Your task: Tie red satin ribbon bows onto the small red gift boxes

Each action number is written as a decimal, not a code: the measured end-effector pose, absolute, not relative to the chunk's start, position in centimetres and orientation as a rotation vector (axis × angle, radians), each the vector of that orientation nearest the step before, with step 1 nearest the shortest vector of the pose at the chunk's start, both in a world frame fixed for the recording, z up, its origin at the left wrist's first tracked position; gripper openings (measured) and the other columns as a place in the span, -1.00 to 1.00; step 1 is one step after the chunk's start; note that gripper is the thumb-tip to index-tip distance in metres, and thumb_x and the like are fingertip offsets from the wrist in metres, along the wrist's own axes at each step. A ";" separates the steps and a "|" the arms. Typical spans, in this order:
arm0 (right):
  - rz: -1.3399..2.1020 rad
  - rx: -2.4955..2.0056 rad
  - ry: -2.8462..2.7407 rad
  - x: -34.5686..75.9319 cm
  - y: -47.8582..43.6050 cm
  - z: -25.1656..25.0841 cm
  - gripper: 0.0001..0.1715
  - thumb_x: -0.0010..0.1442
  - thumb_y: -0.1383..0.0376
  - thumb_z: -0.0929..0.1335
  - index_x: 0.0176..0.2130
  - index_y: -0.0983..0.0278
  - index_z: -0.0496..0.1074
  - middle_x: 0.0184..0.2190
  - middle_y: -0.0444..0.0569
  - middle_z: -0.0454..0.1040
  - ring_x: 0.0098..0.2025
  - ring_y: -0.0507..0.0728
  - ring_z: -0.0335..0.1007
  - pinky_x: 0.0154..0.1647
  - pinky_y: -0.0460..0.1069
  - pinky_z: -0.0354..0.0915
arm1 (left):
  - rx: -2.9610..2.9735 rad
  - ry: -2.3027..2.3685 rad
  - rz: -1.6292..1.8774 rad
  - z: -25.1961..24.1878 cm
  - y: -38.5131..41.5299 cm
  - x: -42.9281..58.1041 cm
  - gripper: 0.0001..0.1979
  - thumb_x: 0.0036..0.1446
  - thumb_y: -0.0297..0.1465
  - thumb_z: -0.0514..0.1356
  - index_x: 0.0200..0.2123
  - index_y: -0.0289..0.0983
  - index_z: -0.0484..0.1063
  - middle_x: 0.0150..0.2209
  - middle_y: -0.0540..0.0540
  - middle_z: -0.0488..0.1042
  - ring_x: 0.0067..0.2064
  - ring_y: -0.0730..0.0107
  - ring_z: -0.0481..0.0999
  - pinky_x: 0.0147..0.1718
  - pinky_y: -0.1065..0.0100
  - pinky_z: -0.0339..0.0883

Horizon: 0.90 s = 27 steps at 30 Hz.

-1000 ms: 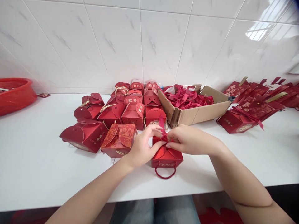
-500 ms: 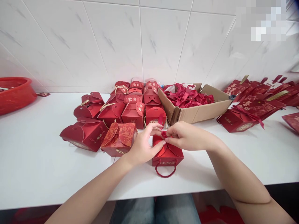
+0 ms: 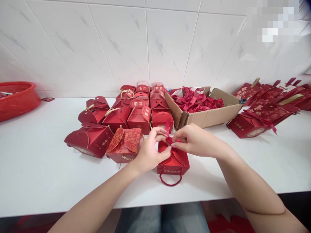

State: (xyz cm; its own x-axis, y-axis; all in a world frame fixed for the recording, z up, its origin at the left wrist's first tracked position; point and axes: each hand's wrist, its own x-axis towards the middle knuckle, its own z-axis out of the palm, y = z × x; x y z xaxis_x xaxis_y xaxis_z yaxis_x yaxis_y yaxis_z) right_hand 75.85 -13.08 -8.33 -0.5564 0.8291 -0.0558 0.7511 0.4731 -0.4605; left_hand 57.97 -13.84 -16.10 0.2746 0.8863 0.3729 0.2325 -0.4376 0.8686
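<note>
A red gift box (image 3: 175, 163) with a dark red rope handle (image 3: 170, 184) stands near the table's front edge. On its top lies a red ribbon (image 3: 168, 127), bunched where the fingertips meet and with one tail standing up behind. My left hand (image 3: 155, 149) curls in from the left, thumb and fingers pinched on the ribbon. From the right, my right hand (image 3: 187, 139) pinches the same ribbon between thumb and forefinger. The exact shape of the knot or loop is partly hidden by the fingers. Just left of my left hand is an orange-red patterned box (image 3: 128, 142).
Several red boxes (image 3: 115, 117) stand in rows behind. A cardboard carton (image 3: 211, 116) full of red ribbons (image 3: 194, 101) sits back right. Red packaging with ribbons (image 3: 257, 119) leans farther right. A red plastic basin (image 3: 19, 103) is at far left on the white table (image 3: 43, 168).
Both hands keep their pinch on the ribbon. The gift box has shifted slightly toward the left and front, and the ribbon's upright tail shows more clearly.
</note>
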 end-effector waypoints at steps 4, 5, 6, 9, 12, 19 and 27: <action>0.715 -1.373 -2.526 75.8 -13.0 -8.2 -0.85 0.11 0.30 0.31 -0.44 0.29 0.44 -0.66 -0.21 0.24 -0.60 -0.07 -0.01 -0.58 -0.11 -0.03 | 1.902 1.071 1.246 -16.3 -13.8 58.0 -0.58 -0.03 -0.47 0.26 -0.10 -0.20 0.19 -0.22 -0.04 0.47 -0.26 0.43 0.53 -0.14 0.32 0.38; 0.731 -1.374 -2.525 75.8 -13.0 -8.2 -0.86 0.11 0.31 0.30 -0.45 0.29 0.42 -0.66 -0.22 0.23 -0.60 -0.06 -0.01 -0.58 -0.11 -0.02 | 1.933 1.084 1.260 -16.3 -13.9 58.0 -0.59 -0.03 -0.47 0.25 -0.10 -0.20 0.19 -0.25 -0.03 0.49 -0.26 0.41 0.53 -0.15 0.31 0.38; 0.747 -1.377 -2.527 75.8 -12.9 -8.2 -0.85 0.11 0.31 0.30 -0.47 0.29 0.39 -0.66 -0.22 0.22 -0.60 -0.06 -0.01 -0.58 -0.11 -0.02 | 1.965 1.097 1.272 -16.3 -13.9 58.0 -0.60 -0.02 -0.47 0.24 -0.11 -0.20 0.20 -0.29 -0.01 0.50 -0.25 0.38 0.54 -0.15 0.29 0.37; 0.778 -1.381 -2.544 75.8 -12.7 -8.3 -0.78 0.12 0.30 0.28 -0.54 0.29 0.28 -0.67 -0.22 0.20 -0.60 -0.07 -0.01 -0.59 -0.11 -0.03 | 2.025 1.145 1.290 -16.2 -14.0 58.0 -0.64 -0.01 -0.48 0.23 -0.14 -0.19 0.19 -0.42 0.05 0.52 -0.24 0.33 0.55 -0.14 0.25 0.33; 0.811 -1.367 -2.563 75.8 -12.6 -8.5 -0.72 0.13 0.29 0.27 -0.57 0.29 0.19 -0.68 -0.22 0.16 -0.60 -0.07 -0.03 -0.60 -0.11 -0.05 | 2.045 1.149 1.287 -16.1 -14.0 57.9 -0.65 0.00 -0.50 0.22 -0.15 -0.19 0.18 -0.43 0.06 0.54 -0.25 0.34 0.55 -0.11 0.24 0.29; 0.899 -1.349 -2.553 75.6 -12.3 -8.8 -0.69 0.13 0.27 0.26 -0.60 0.30 0.17 -0.68 -0.23 0.09 -0.60 -0.07 -0.05 -0.60 -0.09 -0.07 | 2.225 1.126 1.264 -15.4 -13.8 57.5 -0.83 0.00 -0.49 0.20 -0.30 -0.25 0.28 -0.39 -0.03 0.44 -0.29 0.35 0.42 -0.25 0.28 0.28; 1.129 -1.244 -2.576 76.2 -11.5 -8.7 -0.76 0.13 0.28 0.26 -0.54 0.31 0.28 -0.66 -0.24 0.08 -0.60 -0.08 -0.08 -0.62 -0.11 -0.08 | 2.305 1.085 1.162 -15.2 -13.8 57.5 -0.83 -0.05 -0.32 0.36 -0.48 -0.27 0.45 -0.42 -0.04 0.47 -0.30 0.36 0.38 -0.29 0.30 0.31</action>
